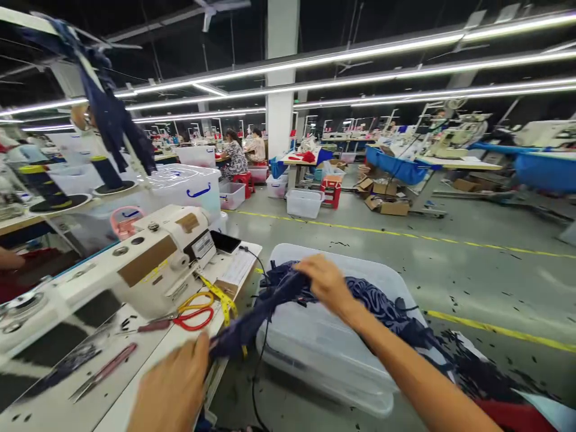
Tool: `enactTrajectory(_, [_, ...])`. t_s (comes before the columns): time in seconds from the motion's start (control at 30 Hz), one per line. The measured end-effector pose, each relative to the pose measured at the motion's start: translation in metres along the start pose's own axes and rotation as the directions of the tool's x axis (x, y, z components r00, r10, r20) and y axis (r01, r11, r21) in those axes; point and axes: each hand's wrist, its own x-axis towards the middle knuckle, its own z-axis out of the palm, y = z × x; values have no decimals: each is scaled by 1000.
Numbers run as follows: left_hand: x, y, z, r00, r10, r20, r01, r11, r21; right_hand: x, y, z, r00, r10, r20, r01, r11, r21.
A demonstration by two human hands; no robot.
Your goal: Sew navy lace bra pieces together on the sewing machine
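A strip of dark navy fabric (258,315) is stretched between my two hands. My left hand (173,384), blurred at the bottom, is closed on its near end beside the table edge. Above the clear plastic bin (333,342), my right hand (324,282) grips the far end. More navy patterned fabric (382,306) lies in the bin and hangs over its right side. Left of my hands is a white sewing machine (148,258), with red- and yellow-handled scissors (195,312) and a yellow tape measure (220,297) by it.
Thread snips (105,369) lie on the white table. A black cable (255,372) hangs between table and bin. Fabric scraps (486,366) cover the floor at right. Thread cones (108,173) and lidded bins (193,189) stand behind the machine. Two seated people (234,157) are farther back.
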Motion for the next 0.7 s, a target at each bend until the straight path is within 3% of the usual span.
enactTrajectory(0.07, [77, 27, 18, 986, 160, -41, -156, 984, 85, -27, 52, -36, 984, 142, -112, -157, 977, -142])
enactTrajectory(0.13, [129, 58, 43, 930, 347, -118, -341, 937, 71, -68, 84, -67, 957, 240, -160, -275, 927, -254])
enactTrajectory(0.17, [142, 72, 59, 906, 408, -114, -406, 913, 42, -92, 92, -78, 950, 277, -145, -309, 903, -299])
enactTrajectory(0.23, [140, 91, 96, 885, 462, -51, -464, 885, -36, -145, 91, -85, 935, 349, -57, -344, 863, -370])
enactTrajectory(0.33, [90, 93, 144, 856, 517, 11, -512, 850, -121, -214, 65, -72, 879, 477, -7, -423, 773, -473])
enactTrajectory(0.43, [33, 65, 157, 829, 552, -94, -559, 826, -72, -241, 36, -47, 817, 571, -72, -514, 667, -540])
enactTrajectory(0.5, [6, 38, 147, 817, 552, -169, -563, 826, -25, -229, 21, -24, 813, 578, -68, -522, 672, -526])
enactTrajectory(0.57, [-23, 12, 130, 810, 534, -242, -552, 834, -8, -201, 6, 6, 859, 511, -8, -467, 779, -418])
enactTrajectory(0.63, [-64, -7, 111, 829, 490, -269, -507, 862, 10, -163, -21, 44, 930, 363, 58, -348, 920, -180])
enactTrajectory(0.7, [-116, -16, 93, 887, 409, -212, -409, 911, 48, -125, -60, 87, 976, 180, 126, -199, 967, 158])
